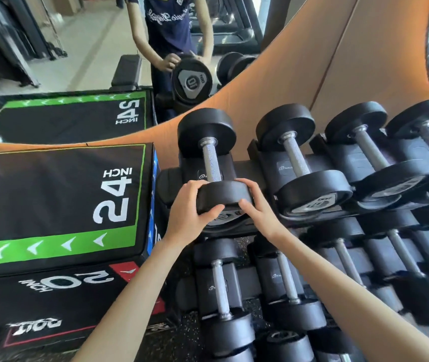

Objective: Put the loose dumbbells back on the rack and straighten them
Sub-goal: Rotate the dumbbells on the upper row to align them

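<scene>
Head view: both hands clamp the near head of the end dumbbell (209,163), left hand (191,205) and right hand (256,205) on opposite sides, probably to square it in its cradle on the rack (268,165). It sits at the rack's top-tier end, beside the plyo box (59,194). Thumbs cover its end-cap number; lower tiers blur.
</scene>
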A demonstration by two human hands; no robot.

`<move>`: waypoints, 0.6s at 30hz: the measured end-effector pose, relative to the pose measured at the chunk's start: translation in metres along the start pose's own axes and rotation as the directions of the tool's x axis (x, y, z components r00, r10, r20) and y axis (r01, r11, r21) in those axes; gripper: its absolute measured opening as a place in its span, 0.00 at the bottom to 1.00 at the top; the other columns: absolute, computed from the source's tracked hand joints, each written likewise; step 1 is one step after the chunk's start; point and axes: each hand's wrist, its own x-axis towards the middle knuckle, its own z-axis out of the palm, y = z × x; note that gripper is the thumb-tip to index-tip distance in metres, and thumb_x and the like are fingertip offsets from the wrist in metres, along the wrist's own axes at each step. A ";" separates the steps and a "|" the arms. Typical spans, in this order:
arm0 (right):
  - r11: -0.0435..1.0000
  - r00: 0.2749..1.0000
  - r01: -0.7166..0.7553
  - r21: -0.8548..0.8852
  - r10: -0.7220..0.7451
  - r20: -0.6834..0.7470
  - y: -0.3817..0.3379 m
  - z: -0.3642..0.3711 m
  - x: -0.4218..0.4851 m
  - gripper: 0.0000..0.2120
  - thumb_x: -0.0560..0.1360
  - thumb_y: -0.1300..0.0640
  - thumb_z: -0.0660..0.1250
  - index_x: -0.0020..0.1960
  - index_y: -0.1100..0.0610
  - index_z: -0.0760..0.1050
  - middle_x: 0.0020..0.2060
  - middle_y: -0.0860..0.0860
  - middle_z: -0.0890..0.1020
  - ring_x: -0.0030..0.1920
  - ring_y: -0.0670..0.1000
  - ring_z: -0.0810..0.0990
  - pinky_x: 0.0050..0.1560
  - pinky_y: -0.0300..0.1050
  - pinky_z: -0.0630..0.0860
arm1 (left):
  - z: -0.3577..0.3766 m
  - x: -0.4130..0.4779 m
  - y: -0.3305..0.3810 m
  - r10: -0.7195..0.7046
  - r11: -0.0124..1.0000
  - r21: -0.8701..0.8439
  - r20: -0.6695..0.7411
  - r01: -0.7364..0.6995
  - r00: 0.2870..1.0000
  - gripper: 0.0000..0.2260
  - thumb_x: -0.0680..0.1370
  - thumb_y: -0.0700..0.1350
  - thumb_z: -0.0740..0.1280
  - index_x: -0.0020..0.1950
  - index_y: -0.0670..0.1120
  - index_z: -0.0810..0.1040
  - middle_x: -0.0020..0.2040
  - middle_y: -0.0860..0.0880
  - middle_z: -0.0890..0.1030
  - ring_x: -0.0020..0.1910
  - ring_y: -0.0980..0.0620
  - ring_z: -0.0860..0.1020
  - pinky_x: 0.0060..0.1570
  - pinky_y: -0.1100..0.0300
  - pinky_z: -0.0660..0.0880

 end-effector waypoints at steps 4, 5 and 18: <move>0.959 0.988 -0.134 0.251 0.148 -0.040 0.029 0.004 -0.005 0.27 0.68 0.45 0.63 0.63 0.57 0.65 0.51 0.46 0.78 0.50 0.38 0.77 0.52 0.35 0.72 | 0.009 0.027 0.021 0.271 0.888 0.354 0.110 -0.293 0.956 0.26 0.70 0.65 0.66 0.57 0.47 0.78 0.51 0.51 0.81 0.49 0.51 0.78 0.47 0.58 0.74; 0.947 0.985 -0.143 0.287 0.165 -0.052 0.036 0.004 -0.005 0.26 0.68 0.45 0.64 0.62 0.56 0.67 0.52 0.47 0.78 0.52 0.41 0.77 0.53 0.37 0.71 | 0.010 0.028 0.021 0.284 0.880 0.365 0.108 -0.304 0.953 0.26 0.70 0.66 0.65 0.57 0.47 0.78 0.51 0.51 0.81 0.49 0.51 0.78 0.47 0.58 0.75; 0.990 0.999 0.049 -0.134 -0.049 0.005 0.012 -0.001 0.013 0.20 0.67 0.41 0.64 0.56 0.47 0.67 0.52 0.57 0.73 0.51 0.54 0.74 0.55 0.53 0.72 | -0.001 0.014 -0.008 0.236 0.962 0.166 -0.123 -0.215 0.964 0.27 0.73 0.62 0.67 0.52 0.37 0.78 0.46 0.44 0.79 0.47 0.49 0.76 0.52 0.62 0.72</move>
